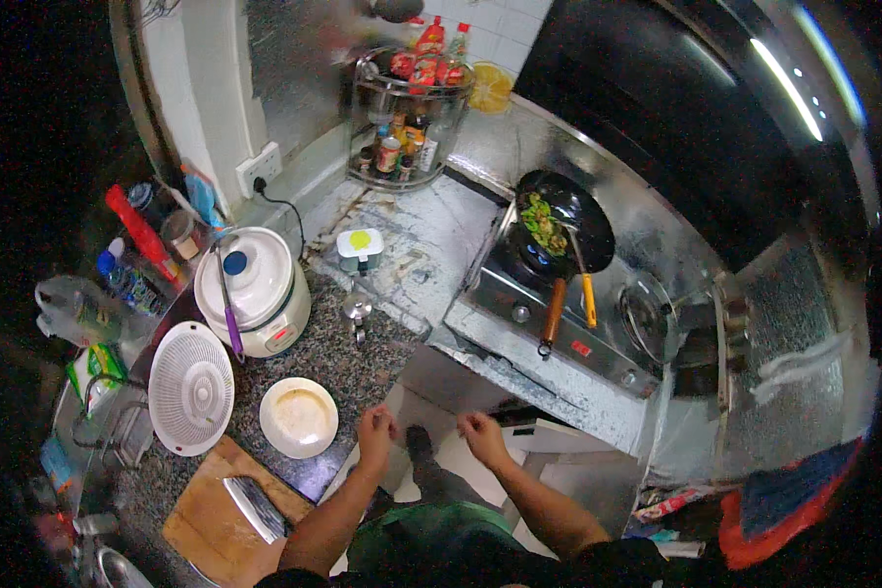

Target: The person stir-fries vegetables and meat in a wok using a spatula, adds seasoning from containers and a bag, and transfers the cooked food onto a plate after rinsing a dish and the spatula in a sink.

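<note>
A: Hands? 
B: Left hand point(375, 428) and right hand point(479, 432) loosely curled, holding nothing, off the counter's front edge beside the empty white bowl point(299, 417).

A: Risk? 
B: Wok point(563, 220) of greens unattended on the stove; could scorch. Cleaver point(253, 508) near the cutting board's point(206, 519) edge; an elbow could catch it.

Location type: domestic kitchen. Identifying features — a gas stove point(549, 309) carrying a black wok point(565, 223) of green vegetables, a white rice cooker point(255, 289) on a speckled stone counter point(353, 353), a wooden cutting board point(211, 524) with a cleaver point(253, 508), and a two-tier condiment rack point(409, 118) against tiled walls.
</note>
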Demonstrator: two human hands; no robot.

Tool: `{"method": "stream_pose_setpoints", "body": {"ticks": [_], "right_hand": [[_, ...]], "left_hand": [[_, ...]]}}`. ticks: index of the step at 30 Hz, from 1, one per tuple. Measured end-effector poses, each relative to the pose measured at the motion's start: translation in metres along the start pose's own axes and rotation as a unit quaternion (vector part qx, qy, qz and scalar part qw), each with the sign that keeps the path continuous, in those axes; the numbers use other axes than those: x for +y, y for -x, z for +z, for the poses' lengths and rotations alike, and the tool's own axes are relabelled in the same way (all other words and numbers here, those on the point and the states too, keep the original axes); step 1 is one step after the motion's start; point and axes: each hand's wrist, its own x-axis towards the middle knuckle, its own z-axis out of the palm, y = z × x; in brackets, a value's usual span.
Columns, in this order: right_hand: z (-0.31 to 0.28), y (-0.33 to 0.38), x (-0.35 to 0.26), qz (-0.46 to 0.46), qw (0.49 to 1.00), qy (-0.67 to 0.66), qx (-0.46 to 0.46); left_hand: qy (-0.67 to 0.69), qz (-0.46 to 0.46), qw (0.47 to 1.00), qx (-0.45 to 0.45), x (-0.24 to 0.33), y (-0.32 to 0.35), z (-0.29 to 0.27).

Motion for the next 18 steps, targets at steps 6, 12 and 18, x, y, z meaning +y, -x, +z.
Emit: {"method": "stream_pose_setpoints", "body": {"ticks": [6, 12, 18], "right_hand": [[0.039, -0.184, -0.073, 0.042, 0.964, -0.262, 0.001], [0.130, -0.345, -0.086, 0.003, 0.987, -0.152, -0.054], [0.163, -0.372, -0.111, 0.100, 0.957, -0.225, -0.154]], "left_hand": [[-0.064, 0.007, 0.995, 0.070, -0.004, 0.083, -0.024], [0.004, 0.033, 0.978, 0.207, -0.063, 0.126, -0.048], [-0.006, -0.038, 0.966, 0.255, -0.071, 0.142, -0.028]]}}
